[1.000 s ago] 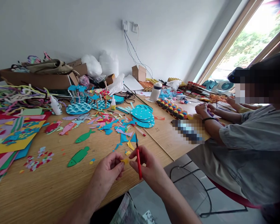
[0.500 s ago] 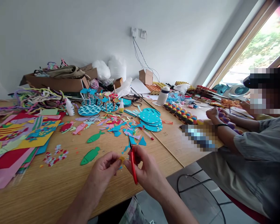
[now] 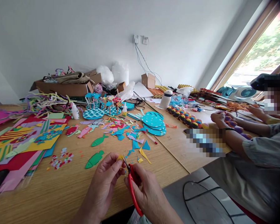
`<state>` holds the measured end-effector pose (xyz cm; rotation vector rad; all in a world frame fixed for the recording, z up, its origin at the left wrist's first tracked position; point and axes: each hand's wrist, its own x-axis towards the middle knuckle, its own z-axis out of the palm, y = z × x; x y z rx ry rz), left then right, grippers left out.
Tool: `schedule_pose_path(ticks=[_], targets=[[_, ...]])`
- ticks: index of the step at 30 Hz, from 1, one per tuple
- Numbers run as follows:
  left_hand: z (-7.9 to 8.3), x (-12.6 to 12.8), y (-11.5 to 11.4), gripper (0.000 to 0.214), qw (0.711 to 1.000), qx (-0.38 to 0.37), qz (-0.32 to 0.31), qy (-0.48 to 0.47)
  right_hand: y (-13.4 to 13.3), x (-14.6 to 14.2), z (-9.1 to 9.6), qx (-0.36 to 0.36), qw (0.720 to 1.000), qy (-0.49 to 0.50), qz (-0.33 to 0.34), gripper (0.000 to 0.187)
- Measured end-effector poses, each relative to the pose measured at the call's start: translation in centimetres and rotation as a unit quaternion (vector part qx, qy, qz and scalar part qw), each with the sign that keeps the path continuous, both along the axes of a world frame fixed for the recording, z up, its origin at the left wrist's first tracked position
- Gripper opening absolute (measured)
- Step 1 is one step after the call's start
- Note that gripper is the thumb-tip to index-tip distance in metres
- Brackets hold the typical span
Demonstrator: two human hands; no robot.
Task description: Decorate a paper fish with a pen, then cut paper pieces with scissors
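Between the thumb and fingers of my left hand (image 3: 107,174) is a small piece of yellow paper (image 3: 119,158). My right hand (image 3: 147,189) grips red-handled scissors (image 3: 132,189), and their pointed blades reach up to the edge of that piece. Yellow paper scraps (image 3: 144,156) lie on the table just beyond my right hand. To the left of my hands rest two green paper fish (image 3: 94,159), one behind the other. Behind them spreads a heap of coloured paper scraps (image 3: 121,129).
Coloured paper sheets (image 3: 35,140) cover the left side. White glue bottles (image 3: 75,111) stand farther back, near blue wavy-based fish models (image 3: 93,112). Blue paper discs (image 3: 154,123) and a thin wooden stick (image 3: 172,155) lie right of centre. A co-worker's hands (image 3: 218,119) work at the right.
The scissors have moved left, blades now at the yellow paper. Yellow scraps now lie on the table beyond my right hand. The camera view has shifted slightly.
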<state>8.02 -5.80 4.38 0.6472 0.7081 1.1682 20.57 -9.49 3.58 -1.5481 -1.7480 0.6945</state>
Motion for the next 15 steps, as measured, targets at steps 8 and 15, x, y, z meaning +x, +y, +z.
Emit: schedule_pose_path(ticks=[8, 15], targets=[[0.2, 0.11, -0.34, 0.01, 0.998, 0.034, -0.024, 0.041, 0.2, 0.16, 0.3, -0.002, 1.0, -0.003, -0.002, 0.018], [-0.21, 0.07, -0.05, 0.009, 0.996, 0.049, -0.027, 0.068, -0.04, 0.56, -0.29, -0.004, 1.0, -0.009, -0.002, 0.02]])
